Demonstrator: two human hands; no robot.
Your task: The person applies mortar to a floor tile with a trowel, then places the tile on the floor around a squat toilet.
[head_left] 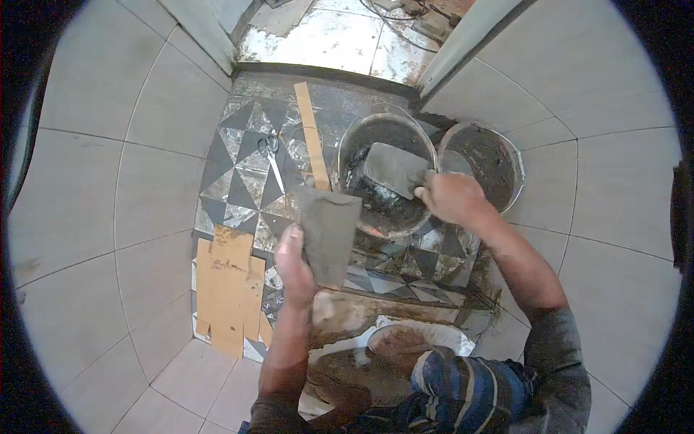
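Note:
My left hand (293, 264) is wrapped round the edge of a flat rectangular tile piece (329, 239), its upper face coated in smooth grey mortar. In my right hand (454, 197) is a trowel with a broad grey blade (394, 170), mortar smeared over it. The blade is over the mouth of a bucket (338, 155) that has dark wet mix inside; the trowel's handle is hidden in my fist. The tile piece is in front of the bucket, on its left side.
A second bucket (522, 170) with dark mix stands by the right wall. Scissors (272, 160) and a cardboard strip (309, 130) lie on the patterned floor (238, 181). Cardboard sheets (230, 289) lie at the left. Tiled walls close in both sides; a doorway is ahead.

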